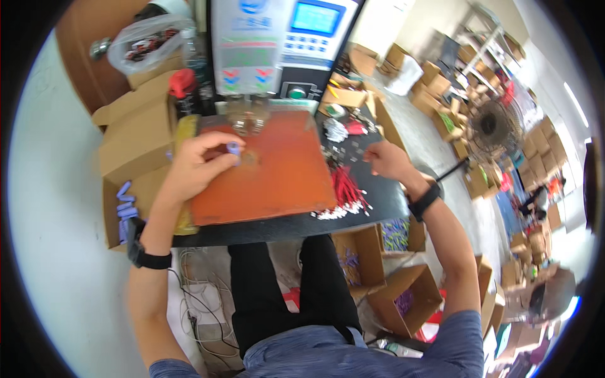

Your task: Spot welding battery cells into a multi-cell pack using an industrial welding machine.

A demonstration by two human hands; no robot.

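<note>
My left hand pinches a small purple cylindrical battery cell between thumb and fingertips, above the left part of an orange mat. Just beyond it are the two blurred electrode tips of a machine with a blue screen and keypad. My right hand is closed, fingertips together, over the right end of the black table. Whatever those fingers may hold is too small to tell. Small metal pieces lie beside it. Nearer me rests a bundle of red wires with white connectors.
An open cardboard box with several purple cells adjoins the table's left side. A red-capped bottle stands behind it. Below the table's right side are open boxes of cells. A fan stands at the right.
</note>
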